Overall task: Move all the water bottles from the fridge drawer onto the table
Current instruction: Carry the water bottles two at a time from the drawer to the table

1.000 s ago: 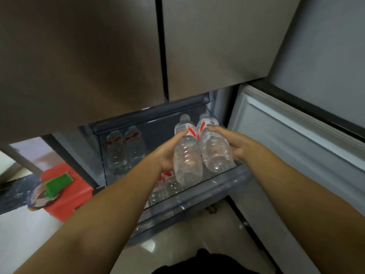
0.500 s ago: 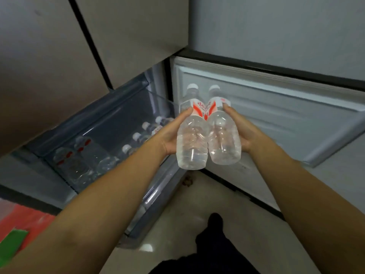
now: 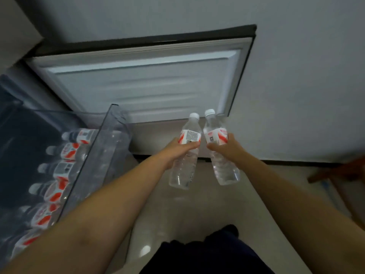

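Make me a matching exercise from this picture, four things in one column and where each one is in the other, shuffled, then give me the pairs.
Things:
1. barcode-label bottle
2. red-label bottle
3. bottles lying in a row
4. fridge door

Places or states:
A. inside the clear fridge drawer
B. held in the right hand
C. swung open, inner panel showing
D. held in the left hand

Pairs: 1-D, 2-B, 3-A, 4-C
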A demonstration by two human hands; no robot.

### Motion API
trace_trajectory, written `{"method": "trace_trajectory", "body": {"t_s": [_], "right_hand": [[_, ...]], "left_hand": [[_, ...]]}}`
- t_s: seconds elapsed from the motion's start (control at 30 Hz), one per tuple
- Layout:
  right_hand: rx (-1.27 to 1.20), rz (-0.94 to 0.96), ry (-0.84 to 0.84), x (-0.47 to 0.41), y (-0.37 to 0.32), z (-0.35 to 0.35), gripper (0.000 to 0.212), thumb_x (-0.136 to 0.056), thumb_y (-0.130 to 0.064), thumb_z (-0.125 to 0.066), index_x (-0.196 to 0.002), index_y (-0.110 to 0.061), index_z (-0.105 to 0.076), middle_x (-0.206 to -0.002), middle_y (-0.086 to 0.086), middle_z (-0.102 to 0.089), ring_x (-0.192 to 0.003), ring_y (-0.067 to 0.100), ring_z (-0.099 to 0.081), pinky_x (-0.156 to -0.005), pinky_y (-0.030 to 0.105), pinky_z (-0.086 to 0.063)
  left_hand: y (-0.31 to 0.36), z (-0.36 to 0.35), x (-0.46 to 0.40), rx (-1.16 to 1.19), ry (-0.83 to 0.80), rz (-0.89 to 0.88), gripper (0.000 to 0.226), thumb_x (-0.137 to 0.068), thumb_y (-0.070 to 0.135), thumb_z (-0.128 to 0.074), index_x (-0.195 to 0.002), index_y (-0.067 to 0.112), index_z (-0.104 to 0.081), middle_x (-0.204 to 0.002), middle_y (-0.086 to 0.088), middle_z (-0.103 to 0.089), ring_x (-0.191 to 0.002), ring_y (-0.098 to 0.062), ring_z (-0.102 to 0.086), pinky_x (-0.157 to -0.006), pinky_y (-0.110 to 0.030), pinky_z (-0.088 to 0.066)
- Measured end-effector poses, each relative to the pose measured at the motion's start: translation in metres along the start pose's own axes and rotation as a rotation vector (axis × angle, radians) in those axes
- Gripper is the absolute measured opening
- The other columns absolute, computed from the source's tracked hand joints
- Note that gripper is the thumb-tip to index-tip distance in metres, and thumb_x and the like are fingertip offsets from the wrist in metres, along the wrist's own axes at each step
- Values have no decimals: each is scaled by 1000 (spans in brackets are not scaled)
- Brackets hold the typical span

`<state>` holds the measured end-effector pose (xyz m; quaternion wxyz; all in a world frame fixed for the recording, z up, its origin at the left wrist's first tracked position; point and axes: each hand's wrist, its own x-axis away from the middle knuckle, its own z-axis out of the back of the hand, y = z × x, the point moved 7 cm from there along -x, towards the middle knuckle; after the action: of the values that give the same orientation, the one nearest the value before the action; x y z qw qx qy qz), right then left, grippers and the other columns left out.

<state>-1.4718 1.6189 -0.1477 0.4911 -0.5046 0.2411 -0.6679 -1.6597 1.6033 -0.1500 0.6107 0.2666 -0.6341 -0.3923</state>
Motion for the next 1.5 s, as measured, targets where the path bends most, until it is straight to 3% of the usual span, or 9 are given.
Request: {"method": "trace_trajectory", "body": {"t_s": [0.1,0.37,0.7,0.87,1.07,1.2,1.3,1.37,1.5], "right_hand": [[29,-79,138,-5,54,49,60,-74,-37,-75,-117,-19,-37,-99,-6,-52,-70,-1,-48,-45,16,-37],[77,-270,374,18,166,200,77,-73,-45,-72,-132,-15,-33,-107,3,-54,-88,22,-55,-73,33,-46],[-95,-493,711,97,262,325,70,-71,-50,-71,-124,-21,-35,-103,1,-55,-85,20,-59,-65,32,-49],[-243,-648,877,153,321,359,66,-72,-43,-73,-120,-16,-37,-109,6,-56,-95,25,-60,-83,43,-55],[-371,-794,1039,189,367,391,59,-71,-39,-74,-114,-18,-40,-106,4,-57,-85,21,-57,-58,27,-45],[-456,-853,1099,194,387,421,62,-72,-38,-75,-118,-17,-40,-108,5,-56,-92,24,-59,-71,33,-49],[-497,-883,1141,197,398,449,62,-73,-37,-76,-118,-15,-39,-109,6,-57,-92,23,-58,-64,28,-47],[-506,-910,1174,201,405,467,62,-73,-37,-75,-118,-15,-39,-110,6,-57,-89,21,-56,-56,25,-41],[-598,-986,1262,217,423,485,62,-72,-39,-75,-116,-16,-38,-110,5,-55,-94,24,-57,-73,32,-47]], "left_hand": [[-5,-50,-27,-46,-8,86,53,-71,39,-78,-114,22,-54,-96,-5,-72,-74,-19,-70,-64,-35,-57],[25,-213,-86,-413,-80,28,81,-61,51,-80,-125,19,-43,-104,-1,-61,-78,-14,-63,-55,-25,-47],[51,-406,-123,-750,-334,-133,84,-64,47,-80,-131,15,-40,-116,-5,-58,-91,-22,-61,-75,-32,-52],[39,-505,-118,-910,-542,-160,91,-62,50,-79,-134,14,-35,-123,-9,-53,-108,-29,-57,-94,-47,-50],[30,-613,-121,-1136,-727,-325,86,-63,49,-79,-129,15,-37,-117,-5,-56,-98,-22,-57,-83,-36,-50],[38,-680,-135,-1225,-822,-373,85,-62,51,-78,-128,15,-38,-112,-2,-57,-90,-19,-58,-70,-29,-47],[49,-727,-146,-1317,-858,-387,85,-66,52,-76,-131,16,-35,-105,0,-52,-84,-17,-55,-56,-24,-41],[54,-761,-151,-1353,-891,-396,85,-68,52,-75,-133,17,-31,-105,0,-51,-87,-17,-55,-57,-24,-43],[57,-826,-146,-1433,-950,-423,87,-70,52,-75,-136,18,-29,-107,0,-48,-91,-18,-52,-66,-30,-44]]}}
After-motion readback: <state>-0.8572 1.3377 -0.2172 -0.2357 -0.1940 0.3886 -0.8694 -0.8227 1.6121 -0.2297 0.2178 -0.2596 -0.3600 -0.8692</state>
